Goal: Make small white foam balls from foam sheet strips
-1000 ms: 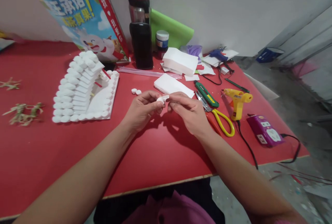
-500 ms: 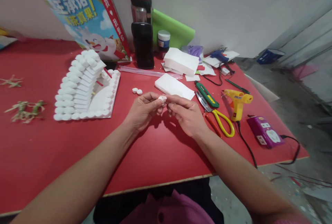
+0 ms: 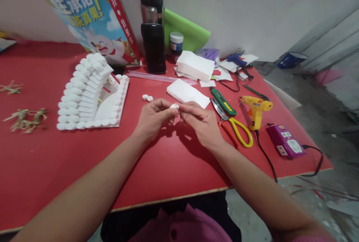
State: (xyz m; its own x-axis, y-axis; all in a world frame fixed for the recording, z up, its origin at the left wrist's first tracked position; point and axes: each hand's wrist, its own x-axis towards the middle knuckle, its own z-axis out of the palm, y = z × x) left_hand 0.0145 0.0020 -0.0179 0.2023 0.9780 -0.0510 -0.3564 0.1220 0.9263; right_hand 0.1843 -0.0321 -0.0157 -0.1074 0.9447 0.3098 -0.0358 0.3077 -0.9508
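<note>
Left hand (image 3: 151, 120) pinches white piece (image 3: 174, 106) well inside table edge (image 3: 174, 198).

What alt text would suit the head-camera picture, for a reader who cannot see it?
Two bare hands hold a small white piece above a red table. A white model sits left; scissors and a yellow glue gun are right.

Red table (image 3: 174, 171) bearing white stepped model (image 3: 87, 94), stacked paper (image 3: 187, 93), scissors (image 3: 225, 117), yellow glue gun (image 3: 255, 110), purple box (image 3: 285, 141)

“承诺” and “真果!” on poster (image 3: 94, 19)
</note>
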